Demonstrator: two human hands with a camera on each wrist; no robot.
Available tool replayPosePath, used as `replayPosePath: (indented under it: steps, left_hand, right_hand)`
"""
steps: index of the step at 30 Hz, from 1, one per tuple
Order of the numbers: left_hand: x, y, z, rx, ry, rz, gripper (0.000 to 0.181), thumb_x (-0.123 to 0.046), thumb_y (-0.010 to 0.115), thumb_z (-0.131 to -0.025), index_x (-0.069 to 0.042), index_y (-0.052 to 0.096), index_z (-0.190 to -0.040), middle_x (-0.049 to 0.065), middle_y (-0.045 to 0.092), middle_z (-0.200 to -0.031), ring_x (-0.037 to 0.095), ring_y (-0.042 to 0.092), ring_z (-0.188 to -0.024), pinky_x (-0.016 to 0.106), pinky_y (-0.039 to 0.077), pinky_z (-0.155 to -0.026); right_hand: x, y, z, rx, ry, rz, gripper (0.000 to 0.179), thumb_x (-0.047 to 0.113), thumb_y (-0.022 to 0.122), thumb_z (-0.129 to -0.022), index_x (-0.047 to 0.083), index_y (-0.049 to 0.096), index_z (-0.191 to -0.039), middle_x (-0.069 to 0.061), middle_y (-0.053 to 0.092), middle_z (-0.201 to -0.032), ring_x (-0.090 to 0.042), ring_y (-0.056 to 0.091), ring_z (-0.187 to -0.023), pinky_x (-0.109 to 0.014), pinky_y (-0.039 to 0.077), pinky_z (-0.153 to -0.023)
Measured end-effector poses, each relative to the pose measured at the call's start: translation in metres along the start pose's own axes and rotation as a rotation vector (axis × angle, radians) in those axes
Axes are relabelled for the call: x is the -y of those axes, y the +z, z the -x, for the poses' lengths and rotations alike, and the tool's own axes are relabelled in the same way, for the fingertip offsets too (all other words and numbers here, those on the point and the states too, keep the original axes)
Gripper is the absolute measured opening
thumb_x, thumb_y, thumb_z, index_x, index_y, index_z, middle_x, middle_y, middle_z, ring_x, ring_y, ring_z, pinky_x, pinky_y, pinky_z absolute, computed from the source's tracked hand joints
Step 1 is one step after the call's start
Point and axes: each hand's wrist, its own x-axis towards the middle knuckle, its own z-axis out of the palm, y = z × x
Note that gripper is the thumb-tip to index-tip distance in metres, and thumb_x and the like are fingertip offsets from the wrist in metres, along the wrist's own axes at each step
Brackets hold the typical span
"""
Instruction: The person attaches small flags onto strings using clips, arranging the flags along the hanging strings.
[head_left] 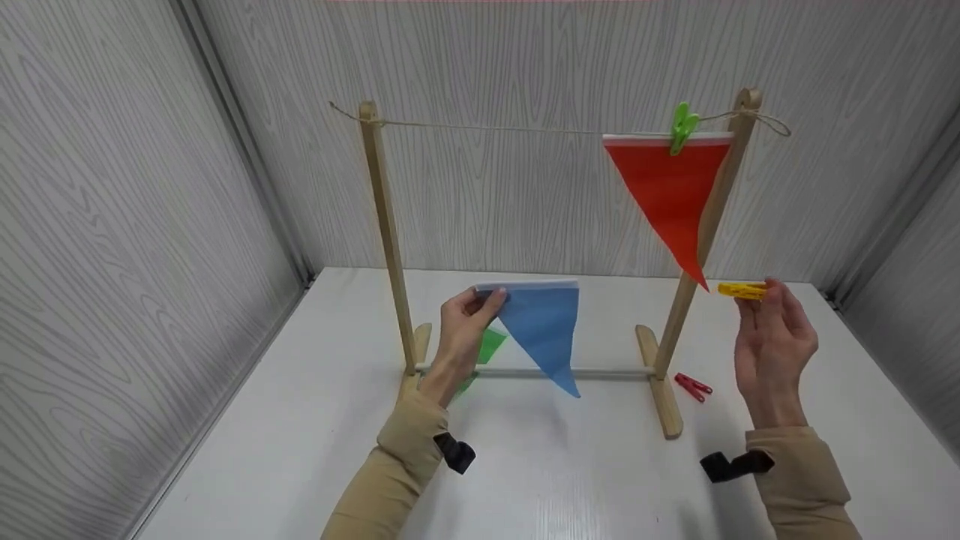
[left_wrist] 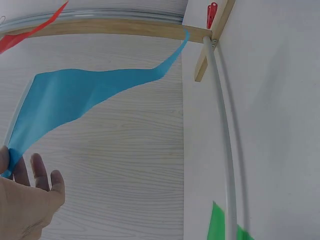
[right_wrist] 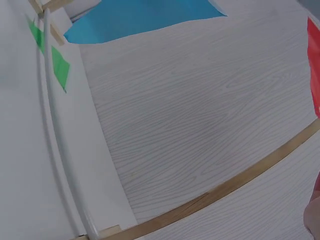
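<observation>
My left hand (head_left: 466, 330) pinches the upper left corner of a blue triangular pennant (head_left: 546, 322), which hangs point down in front of the wooden stand. In the left wrist view the same blue pennant (left_wrist: 90, 92) stretches out from the thumb and fingers. A yellow clothespin (head_left: 741, 291) is held between the thumb and fingers of my right hand (head_left: 776, 341), to the right of the stand. Only a bit of the right hand (right_wrist: 312, 217) shows at the right wrist view's edge. A red pennant (head_left: 671, 180) hangs from the string (head_left: 525, 129) under a green clothespin (head_left: 682, 129).
Two wooden posts (head_left: 386, 225) carry the string, joined low down by a white rod (head_left: 607, 372). A red clothespin (head_left: 693, 387) lies beside the right foot (head_left: 666, 409). Behind my left hand, a green pennant (head_left: 491, 345) lies on the white table (head_left: 525, 465). Wood-grain panels (head_left: 517, 202) enclose the table.
</observation>
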Motion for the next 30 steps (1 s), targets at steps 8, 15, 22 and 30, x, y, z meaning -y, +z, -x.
replayPosePath:
  steps: [8, 15, 22, 30]
  left_hand:
    - [-0.020, 0.004, -0.003, -0.004, 0.023, 0.045, 0.027, -0.010, 0.065, -0.098, 0.007, 0.065, -0.120, 0.008, 0.071, -0.107, 0.013, 0.069, -0.103, 0.034, 0.051, -0.108]
    - [-0.031, 0.010, -0.006, -0.027, 0.047, 0.078, 0.028, -0.010, 0.066, -0.097, 0.006, 0.066, -0.120, 0.008, 0.070, -0.107, 0.015, 0.069, -0.103, 0.033, 0.052, -0.107]
    - [-0.045, 0.019, -0.012, -0.057, 0.064, 0.203, 0.028, -0.002, 0.069, -0.093, 0.009, 0.064, -0.119, 0.011, 0.071, -0.108, 0.020, 0.070, -0.106, 0.044, 0.052, -0.106]
    - [-0.062, 0.025, -0.019, -0.093, 0.111, 0.265, 0.026, 0.002, 0.070, -0.090, 0.008, 0.063, -0.114, 0.011, 0.071, -0.104, 0.021, 0.070, -0.104, 0.043, 0.053, -0.105]
  right_hand:
    - [0.008, 0.027, -0.006, 0.120, -0.080, -0.018, 0.027, -0.004, 0.062, -0.095, -0.013, 0.060, -0.120, -0.019, 0.054, -0.117, -0.029, 0.059, -0.108, -0.028, 0.056, -0.099]
    - [0.007, 0.047, -0.011, 0.239, -0.140, 0.034, 0.027, -0.008, 0.062, -0.094, -0.013, 0.061, -0.120, -0.020, 0.059, -0.113, -0.028, 0.061, -0.107, -0.029, 0.054, -0.102]
    - [0.006, 0.078, -0.015, 0.330, -0.147, 0.078, 0.026, -0.010, 0.061, -0.093, -0.011, 0.062, -0.120, -0.018, 0.062, -0.113, -0.029, 0.059, -0.108, -0.032, 0.051, -0.107]
    - [0.005, 0.114, -0.020, 0.427, -0.164, 0.136, 0.029, -0.015, 0.057, -0.093, -0.007, 0.063, -0.120, -0.020, 0.064, -0.114, -0.031, 0.058, -0.109, -0.032, 0.053, -0.106]
